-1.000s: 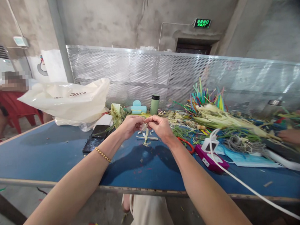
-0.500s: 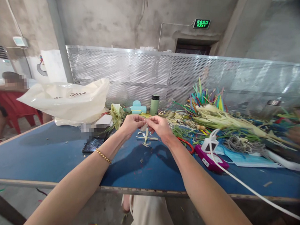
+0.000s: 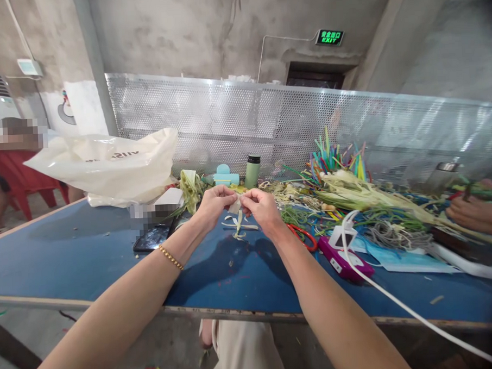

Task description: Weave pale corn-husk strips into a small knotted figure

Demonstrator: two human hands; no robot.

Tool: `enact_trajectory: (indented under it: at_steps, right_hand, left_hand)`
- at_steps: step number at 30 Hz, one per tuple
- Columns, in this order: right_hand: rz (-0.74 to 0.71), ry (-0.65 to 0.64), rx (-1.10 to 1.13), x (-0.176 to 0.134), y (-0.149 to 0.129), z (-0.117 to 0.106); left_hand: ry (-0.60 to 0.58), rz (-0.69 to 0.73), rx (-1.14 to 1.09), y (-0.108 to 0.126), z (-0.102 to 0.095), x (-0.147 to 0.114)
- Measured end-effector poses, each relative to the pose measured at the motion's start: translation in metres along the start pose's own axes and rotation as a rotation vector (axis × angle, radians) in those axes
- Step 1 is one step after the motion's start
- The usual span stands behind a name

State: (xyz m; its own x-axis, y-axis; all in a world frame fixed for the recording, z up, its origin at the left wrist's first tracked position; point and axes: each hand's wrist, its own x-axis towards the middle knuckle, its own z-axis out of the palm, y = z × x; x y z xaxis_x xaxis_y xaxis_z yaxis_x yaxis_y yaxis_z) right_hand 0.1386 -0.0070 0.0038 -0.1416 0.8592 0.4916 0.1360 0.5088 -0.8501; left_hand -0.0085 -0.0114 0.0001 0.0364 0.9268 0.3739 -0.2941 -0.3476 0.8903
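My left hand (image 3: pixel 213 205) and my right hand (image 3: pixel 262 208) meet above the blue table (image 3: pixel 230 286), fingertips pinched together. Between them is a small pale piece of husk (image 3: pixel 234 208), which looks like dried corn husk; both hands grip it. Just below spread several thin pale husk strips (image 3: pixel 239 228), and I cannot tell whether they hang from the held piece or lie on the table. The fingers partly cover the held piece.
A phone (image 3: pixel 152 237) and a large cream plastic bag (image 3: pixel 107 171) are on the left. Behind my hands stands a green bottle (image 3: pixel 252 172). To the right lie corn husks (image 3: pixel 360 193), a purple power strip (image 3: pixel 345 259) with a white cable, and another person's hand (image 3: pixel 471 215).
My hands keep the same pinch on the husk piece, with only slight finger movement. At the far right, the other person's hand has come further into view.
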Motion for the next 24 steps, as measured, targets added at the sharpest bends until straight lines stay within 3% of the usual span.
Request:
enact_trajectory:
  at_steps: [10,16,24]
  right_hand:
    - [-0.013,0.042,0.092,0.0008,0.0042,0.0015]
    - [-0.033,0.034,0.136,0.0,0.0001,0.0021]
    - [-0.017,0.041,0.129,-0.0002,-0.0011,0.0027]
  left_hand:
    - [-0.078,-0.006,0.122,-0.0027,-0.0036,0.0025]
    - [-0.043,-0.034,0.084,0.0014,-0.0036,0.0003]
    - [-0.07,0.04,0.141,0.0041,-0.0017,-0.0004]
